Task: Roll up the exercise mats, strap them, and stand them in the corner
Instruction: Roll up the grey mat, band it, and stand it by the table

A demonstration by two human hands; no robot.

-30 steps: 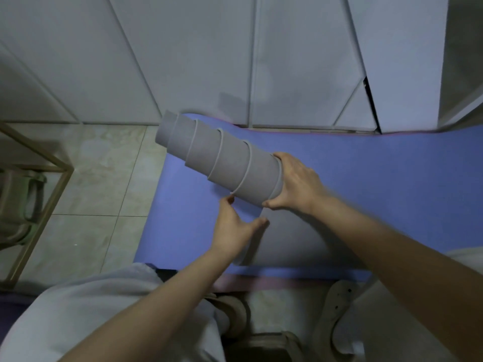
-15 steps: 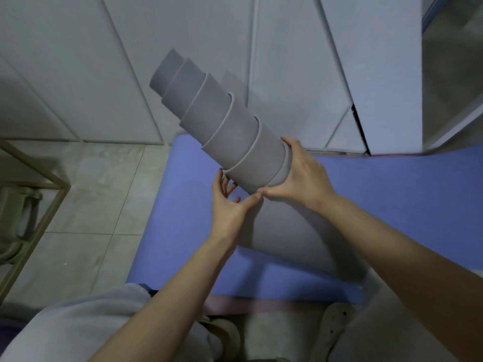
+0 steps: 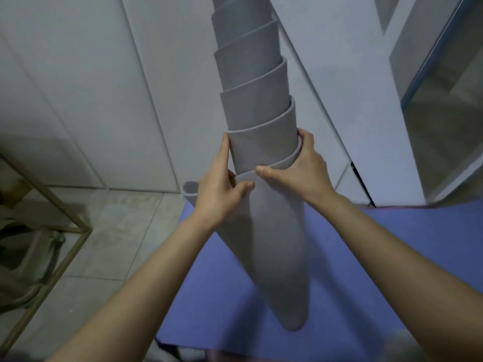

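A long grey foam exercise mat (image 3: 274, 244), rolled into a telescoping tube, is standing almost upright, its long axis running vertically, its top leaving view and its bottom end resting on a flat blue foam mat (image 3: 379, 244). White panelled doors (image 3: 104, 87) are rising close behind, with pale floor tiles (image 3: 117, 244) and a gold metal frame (image 3: 65, 241) at left. The left hand (image 3: 219, 189) and right hand (image 3: 305, 173) are gripping the roll from either side, fingers curled round it, thumbs pressing its front.

The pale tiled floor (image 3: 125, 231) shows from 7 to 9 o'clock. A blue mat (image 3: 392, 257) lies flat on it from 6 to 3 o'clock. A gold frame (image 3: 65, 246) stands on the tiles at 9 o'clock.
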